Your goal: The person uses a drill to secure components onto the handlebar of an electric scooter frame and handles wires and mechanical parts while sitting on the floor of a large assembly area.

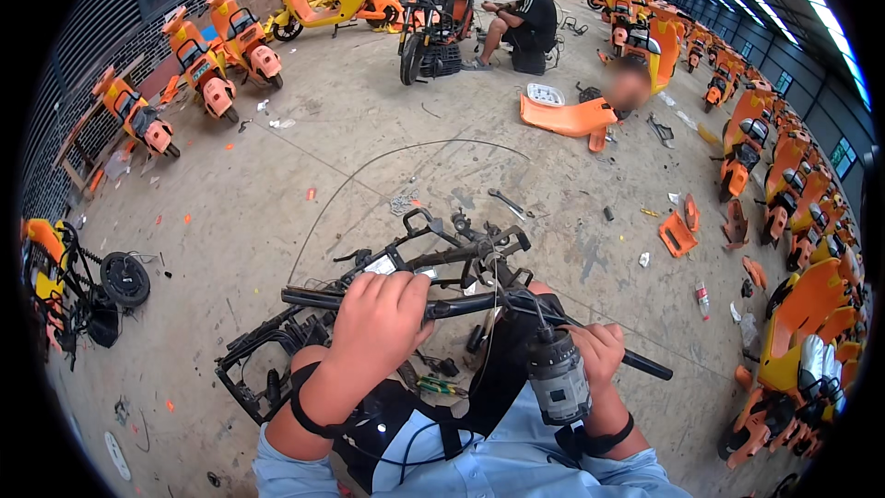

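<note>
My left hand [380, 318] is closed around the left part of a black handlebar [461, 305]. My right hand [599, 350] is closed on a grey and black power drill [559, 380], its bit [542, 312] pointing up toward the middle of the bar. The drill hides part of that grip; the right bar end [650, 365] sticks out past my fingers. Below and beyond the bar lies the stripped scooter frame [253, 350], between and in front of my legs. A thin cable [498, 281] passes over the bar. Green-handled tools [441, 385] lie under it.
A long cable [369, 166] arcs over the concrete floor. Wrenches [507, 205] and orange panels [678, 235] lie beyond the frame. Scooters [811, 337] line the right side. Another person [530, 23] crouches beside a partly stripped scooter [442, 18]. A wheel assembly [124, 278] lies left.
</note>
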`<move>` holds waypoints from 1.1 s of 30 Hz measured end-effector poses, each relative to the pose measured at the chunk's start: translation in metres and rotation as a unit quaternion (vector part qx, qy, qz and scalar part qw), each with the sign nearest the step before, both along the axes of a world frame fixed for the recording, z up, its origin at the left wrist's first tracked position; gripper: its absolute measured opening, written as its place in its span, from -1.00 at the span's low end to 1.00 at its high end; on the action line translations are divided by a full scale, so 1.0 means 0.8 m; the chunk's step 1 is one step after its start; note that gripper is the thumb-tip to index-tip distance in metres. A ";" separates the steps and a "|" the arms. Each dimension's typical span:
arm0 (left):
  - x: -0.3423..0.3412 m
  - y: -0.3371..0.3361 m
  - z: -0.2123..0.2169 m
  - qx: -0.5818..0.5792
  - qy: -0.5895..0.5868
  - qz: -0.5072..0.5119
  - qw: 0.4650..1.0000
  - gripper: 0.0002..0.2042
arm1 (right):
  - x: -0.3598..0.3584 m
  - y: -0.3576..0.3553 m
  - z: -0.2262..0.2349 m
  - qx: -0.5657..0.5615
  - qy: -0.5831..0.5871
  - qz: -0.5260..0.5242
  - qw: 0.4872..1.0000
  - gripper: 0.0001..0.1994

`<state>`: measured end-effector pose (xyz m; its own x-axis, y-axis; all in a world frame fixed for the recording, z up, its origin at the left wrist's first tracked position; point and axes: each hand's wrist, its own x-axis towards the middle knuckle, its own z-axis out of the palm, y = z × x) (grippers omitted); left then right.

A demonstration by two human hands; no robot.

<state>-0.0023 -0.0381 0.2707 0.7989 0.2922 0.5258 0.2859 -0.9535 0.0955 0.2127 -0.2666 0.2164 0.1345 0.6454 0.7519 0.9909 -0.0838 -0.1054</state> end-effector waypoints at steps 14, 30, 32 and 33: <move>0.005 0.003 0.011 -0.074 0.071 0.011 0.995 -0.54 | 0.000 0.000 -0.001 -0.004 -0.004 -0.006 1.000 -0.77; 0.015 0.017 0.044 -0.182 0.217 0.013 0.959 -0.68 | 0.001 -0.003 -0.003 -0.003 -0.010 -0.005 1.000 -0.78; 0.016 0.023 0.061 -0.207 0.283 0.014 0.936 -0.64 | -0.003 -0.002 0.003 -0.008 -0.008 0.001 1.000 -0.78; 0.023 0.030 0.064 -0.221 0.327 0.004 0.919 -0.61 | -0.002 -0.004 0.003 -0.006 -0.013 0.000 1.000 -0.78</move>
